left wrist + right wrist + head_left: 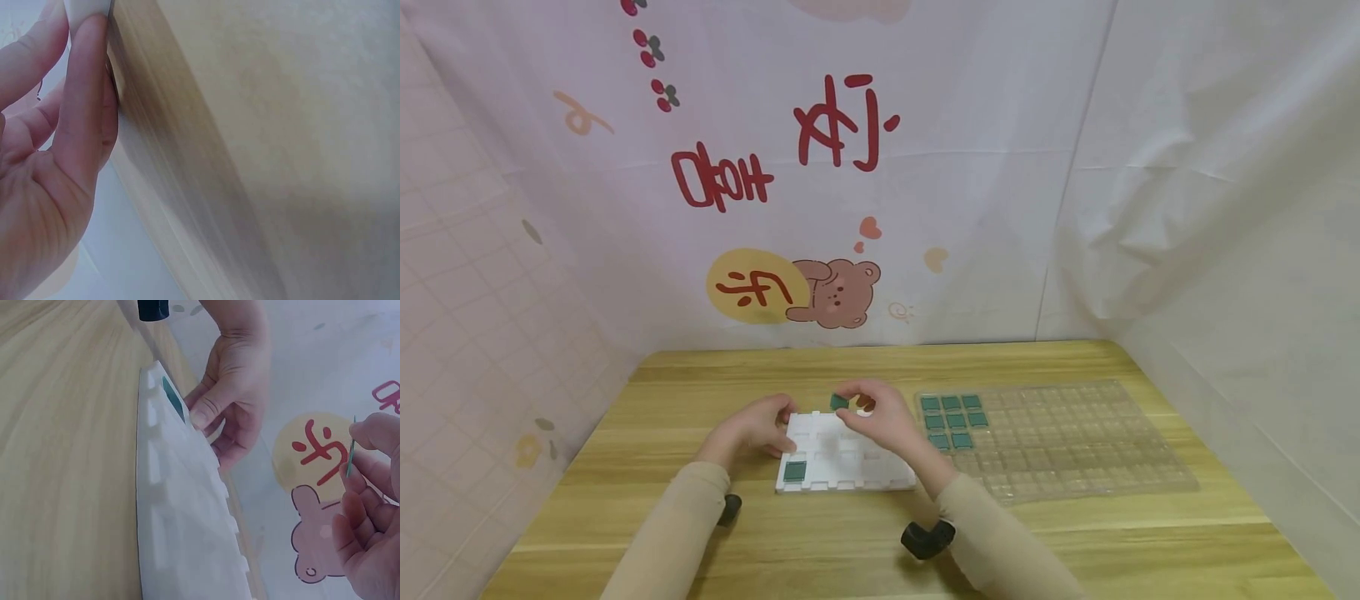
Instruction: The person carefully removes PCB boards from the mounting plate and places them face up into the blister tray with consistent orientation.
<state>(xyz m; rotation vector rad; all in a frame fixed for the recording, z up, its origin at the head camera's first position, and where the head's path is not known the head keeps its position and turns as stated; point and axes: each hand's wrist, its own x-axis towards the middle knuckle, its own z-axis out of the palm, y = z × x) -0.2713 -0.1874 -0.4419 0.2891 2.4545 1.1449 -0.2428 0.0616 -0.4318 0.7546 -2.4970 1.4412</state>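
Note:
A white compartmented tray (pixel 827 450) lies on the table in front of me. At its left edge my left hand (pixel 760 425) grips it, thumb on top; the left wrist view shows fingers against the tray's edge (pixel 87 7). My right hand (pixel 883 417) pinches a thin green square chip (pixel 839 402) between thumb and fingers, above the tray's far edge. The right wrist view catches this chip (pixel 352 450) edge-on, apart from the tray. Another green chip (pixel 795 472) sits in the tray's near-left compartment.
To the right lies a clear plastic tray (pixel 1075 442) with many pockets; several green chips (pixel 955 421) fill its left end. Black wrist cameras (pixel 928 540) hang under the forearms. A printed white curtain (pixel 985 208) encloses the wooden table (pixel 820 550) at back and sides.

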